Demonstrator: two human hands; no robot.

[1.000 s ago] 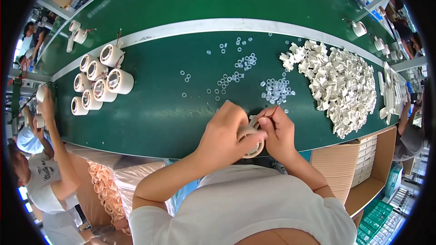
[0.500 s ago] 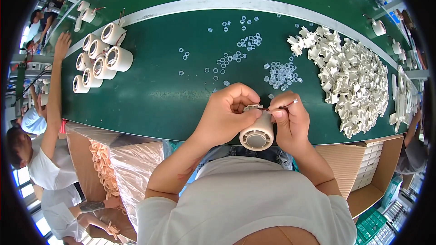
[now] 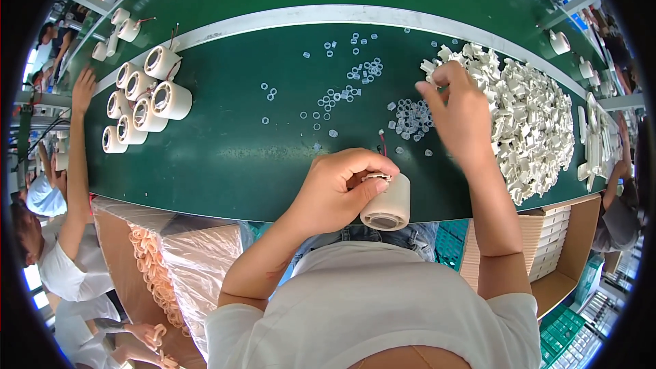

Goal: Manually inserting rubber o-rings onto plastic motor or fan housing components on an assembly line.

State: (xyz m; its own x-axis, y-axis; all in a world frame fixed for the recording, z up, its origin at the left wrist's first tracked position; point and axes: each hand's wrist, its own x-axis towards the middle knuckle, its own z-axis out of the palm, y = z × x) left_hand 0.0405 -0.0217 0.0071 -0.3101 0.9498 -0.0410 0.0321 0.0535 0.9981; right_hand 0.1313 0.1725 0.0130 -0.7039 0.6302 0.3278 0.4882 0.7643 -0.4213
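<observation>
My left hand [image 3: 338,184] grips a white cylindrical housing [image 3: 395,195] at the near edge of the bench, its round grey-centred end toward me. Between thumb and fingers, a small white plastic piece [image 3: 377,176] sits against the side of the cylinder. A thin red and dark wire [image 3: 383,142] sticks up behind the fingers. My right hand [image 3: 461,113] is raised off to the right, thumb and forefinger apart, with nothing visible in it. It hovers between a heap of clear short rings [image 3: 411,120] and a large pile of white plastic clips [image 3: 533,126].
More white cylinders [image 3: 172,100] stand grouped at left, and loose clear rings [image 3: 333,134] lie scattered mid-bench. A pale rail [image 3: 307,16] crosses the green bench. Cartons flank me below: orange rings [image 3: 154,266] left, stacked white pieces [image 3: 550,242] right. A co-worker's arm [image 3: 78,143] reaches in at left.
My right hand has let go of the wire and moved up and right toward the clip pile. My left hand keeps hold of the cylinder, whose wire now points upward.
</observation>
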